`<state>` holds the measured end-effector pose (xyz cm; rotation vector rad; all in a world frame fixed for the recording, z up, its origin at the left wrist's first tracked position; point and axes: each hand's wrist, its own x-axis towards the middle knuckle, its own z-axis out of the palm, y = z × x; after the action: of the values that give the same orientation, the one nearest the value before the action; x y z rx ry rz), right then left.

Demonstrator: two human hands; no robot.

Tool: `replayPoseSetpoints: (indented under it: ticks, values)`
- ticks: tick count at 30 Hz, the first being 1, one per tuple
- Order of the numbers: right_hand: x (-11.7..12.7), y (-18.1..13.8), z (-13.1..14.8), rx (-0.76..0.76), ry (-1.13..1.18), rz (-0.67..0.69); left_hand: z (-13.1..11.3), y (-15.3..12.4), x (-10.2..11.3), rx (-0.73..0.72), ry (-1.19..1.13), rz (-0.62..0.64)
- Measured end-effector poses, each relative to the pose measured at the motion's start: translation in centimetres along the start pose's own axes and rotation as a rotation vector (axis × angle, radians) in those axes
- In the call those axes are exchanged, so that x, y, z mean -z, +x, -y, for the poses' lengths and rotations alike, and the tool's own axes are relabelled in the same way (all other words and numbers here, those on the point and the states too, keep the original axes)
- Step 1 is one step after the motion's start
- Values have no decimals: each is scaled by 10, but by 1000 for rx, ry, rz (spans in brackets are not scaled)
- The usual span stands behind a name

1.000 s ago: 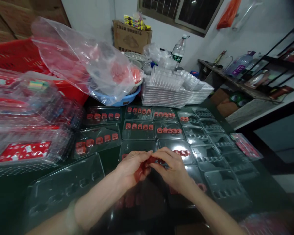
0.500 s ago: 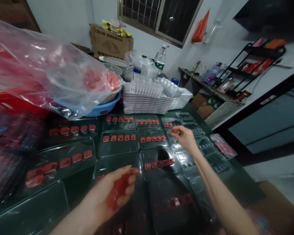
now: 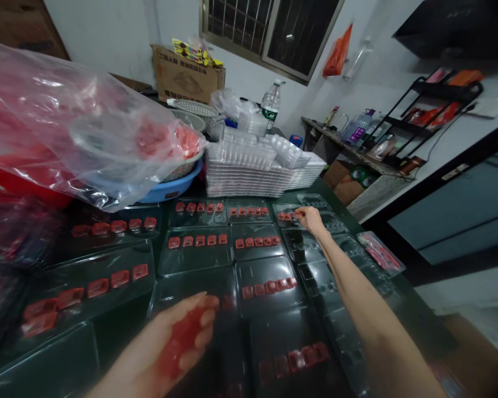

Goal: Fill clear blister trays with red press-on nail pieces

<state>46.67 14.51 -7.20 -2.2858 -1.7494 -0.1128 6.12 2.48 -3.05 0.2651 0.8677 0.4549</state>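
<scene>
Cupped palm up, my left hand (image 3: pixel 186 337) has its fingers curled around a clump of small red pieces (image 3: pixel 178 340), blurred and partly hidden by the fingers. My right hand (image 3: pixel 311 219) reaches out over a clear plastic tray (image 3: pixel 281 224) in the back row. Its fingertips pinch a small red piece beside the red pieces (image 3: pixel 285 216) in that tray. Other clear trays nearby hold rows of similar red pieces (image 3: pixel 257 241). The trays (image 3: pixel 336 224) to the right of my right hand show moulded compartments with no red in them.
Stacked clear plastic trays (image 3: pixel 244 179) stand at the back of the dark green table. Left of them, a blue basin (image 3: pixel 170 188) and bowl sit under a clear plastic bag (image 3: pixel 108 166). A filled pack (image 3: pixel 379 251) lies at the right edge. A water bottle (image 3: pixel 271 102) stands behind.
My right hand has moved slightly left and down onto the back tray, its fingertips now next to the red pieces there. My left hand has shifted a little down and left.
</scene>
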Motion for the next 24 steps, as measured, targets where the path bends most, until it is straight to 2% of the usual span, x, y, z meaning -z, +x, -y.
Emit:
replayPoseSetpoints:
  ticks: [7,14,22,24]
  values:
    - [5,-8,9,60,-188,65,4,2,4,4,-32,-5]
    - [2,-32,37,89,-374,48,3,1,1,-7,-69,46]
    - [19,-44,36,58,-365,25,-12,-9,0,-60,-399,125]
    - [27,-48,46,22,-317,-46,-13,-7,1,-95,-482,116]
